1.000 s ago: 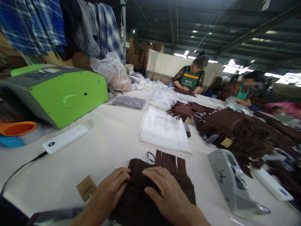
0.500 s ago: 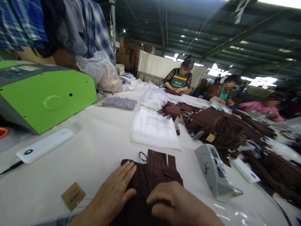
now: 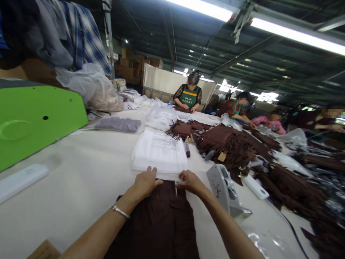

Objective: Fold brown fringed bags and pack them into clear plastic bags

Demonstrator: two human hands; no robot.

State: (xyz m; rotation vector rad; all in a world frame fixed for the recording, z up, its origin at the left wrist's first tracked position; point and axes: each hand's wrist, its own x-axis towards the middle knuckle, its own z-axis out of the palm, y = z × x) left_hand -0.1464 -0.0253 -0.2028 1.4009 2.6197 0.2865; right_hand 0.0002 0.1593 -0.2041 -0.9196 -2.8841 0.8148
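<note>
Though creased (lightly), dark-brown fabric (image 3: 161,225), split at far edge.

Left of the left hand (image 3: 145,183), a white device (image 3: 23,180), with a green machine (image 3: 40,126) farther off. Beyond that hand, leftward, a greyish-purple packet (image 3: 117,124), a bulging clear bag (image 3: 97,91) and hanging plaid cloth (image 3: 83,36). Well beyond the right hand (image 3: 191,181), a green-aproned person (image 3: 190,97); farther right, a person in pink (image 3: 269,123).

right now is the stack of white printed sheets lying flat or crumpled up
Flat: the white printed sheets lie spread on the table, lines of print facing up.
</note>
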